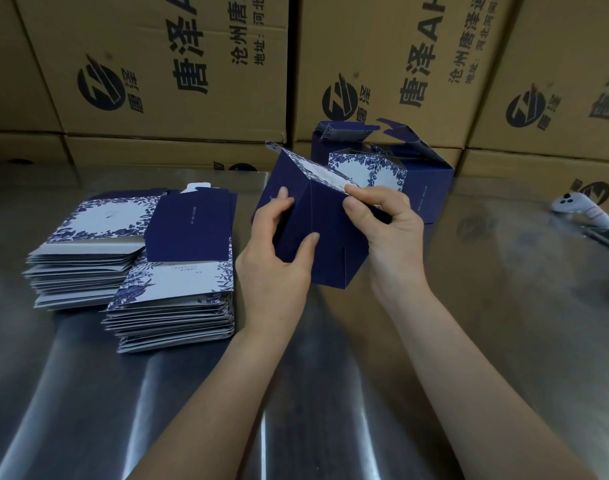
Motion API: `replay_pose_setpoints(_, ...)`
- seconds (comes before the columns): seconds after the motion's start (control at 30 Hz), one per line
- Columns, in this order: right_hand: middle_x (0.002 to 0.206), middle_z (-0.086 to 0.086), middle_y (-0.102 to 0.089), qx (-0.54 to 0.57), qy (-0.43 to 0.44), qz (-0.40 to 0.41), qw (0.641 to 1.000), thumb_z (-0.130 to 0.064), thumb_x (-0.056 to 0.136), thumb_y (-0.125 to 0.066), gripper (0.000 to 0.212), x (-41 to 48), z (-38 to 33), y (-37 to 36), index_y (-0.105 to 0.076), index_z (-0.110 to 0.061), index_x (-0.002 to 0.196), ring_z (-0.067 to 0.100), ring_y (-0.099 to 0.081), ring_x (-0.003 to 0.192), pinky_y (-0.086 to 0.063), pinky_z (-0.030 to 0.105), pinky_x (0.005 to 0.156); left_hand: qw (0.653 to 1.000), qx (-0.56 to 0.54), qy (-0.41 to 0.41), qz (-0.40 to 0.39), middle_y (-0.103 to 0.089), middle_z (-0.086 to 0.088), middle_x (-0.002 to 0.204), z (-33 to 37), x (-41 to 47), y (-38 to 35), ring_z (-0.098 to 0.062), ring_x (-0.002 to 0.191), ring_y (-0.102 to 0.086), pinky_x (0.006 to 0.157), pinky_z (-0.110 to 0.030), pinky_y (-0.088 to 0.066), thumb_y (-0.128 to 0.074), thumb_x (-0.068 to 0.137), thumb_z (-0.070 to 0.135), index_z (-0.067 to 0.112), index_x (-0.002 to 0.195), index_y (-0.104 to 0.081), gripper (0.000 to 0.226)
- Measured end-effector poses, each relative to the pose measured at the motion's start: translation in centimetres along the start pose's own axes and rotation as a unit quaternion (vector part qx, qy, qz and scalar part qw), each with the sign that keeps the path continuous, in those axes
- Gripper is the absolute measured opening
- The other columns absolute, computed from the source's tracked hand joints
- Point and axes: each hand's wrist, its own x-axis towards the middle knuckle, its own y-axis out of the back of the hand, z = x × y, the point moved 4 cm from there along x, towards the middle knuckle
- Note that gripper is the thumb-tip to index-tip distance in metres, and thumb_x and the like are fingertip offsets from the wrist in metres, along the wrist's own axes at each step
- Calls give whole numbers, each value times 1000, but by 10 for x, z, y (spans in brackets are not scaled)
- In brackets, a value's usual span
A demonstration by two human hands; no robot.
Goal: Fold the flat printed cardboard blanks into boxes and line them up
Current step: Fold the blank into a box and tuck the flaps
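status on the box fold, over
Holding: left hand and right hand grip half-folded blue box. Flat blanks stacked left, folded boxes behind. Nothing blocking.

The light is dim and cool and falls softly from above. The steel table (331,410) throws back broad pale streaks of glare toward the near edge, and smeared reflections of the brown cartons (157,81) farther back. The dark blue faces of the box (324,237) lose detail in the gloom. The wide lens tilts the cartons outward at both sides. The corners darken, and small print looks soft.
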Motion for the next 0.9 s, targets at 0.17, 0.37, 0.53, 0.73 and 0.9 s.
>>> replay_pose_setpoints(0.17, 112, 5, -54, -11, 8, -2, 1000, -8, 81, -74, 20, 2, 2, 1, -73, -28, 83, 10, -54, 105, -51, 28, 91, 1000, 0, -2, -6, -56, 7, 139, -1, 0, 1, -1, 130, -50, 101, -33, -50, -72, 85, 11, 23, 127, -53, 48)
replay_pose_setpoints(0.37, 129, 3, -51, -26, 18, -32, 999, -16, 83, -75, 27, 1, -2, 1, -75, -42, 91, 3, -52, 116, -51, 21, 91, 998, -44, 34, -5, -58, 7, 136, 5, 1, 0, -1, 125, -53, 97, -24, -51, -74, 84, 9, 32, 123, -55, 49)
replay_pose_setpoints(0.53, 141, -6, -39, -45, 35, -77, 995, -20, 84, -75, 59, -2, -2, -1, -52, -51, 128, 11, -45, 129, -50, 41, 100, 991, -101, 77, 32, -62, 7, 129, 8, 8, 7, -3, 119, -58, 95, -22, -52, -75, 84, 8, 28, 123, -55, 49)
replay_pose_setpoints(0.73, 140, -7, -44, -54, 45, -123, 990, -9, 80, -79, 92, -5, 2, -8, -23, -31, 150, 0, -48, 126, -49, 18, 93, 983, -129, 112, 70, -66, 7, 121, 6, 13, 13, -3, 112, -63, 92, -22, -54, -76, 83, 10, 27, 121, -56, 46)
replay_pose_setpoints(0.9, 143, -13, -41, -80, 51, -115, 989, -9, 81, -78, 82, -4, 5, -9, -32, -27, 147, -7, -46, 124, -48, 10, 86, 985, -113, 112, 66, -63, 17, 122, 4, 15, 13, 6, 112, -59, 91, -15, -51, -76, 83, 11, 27, 128, -53, 53)
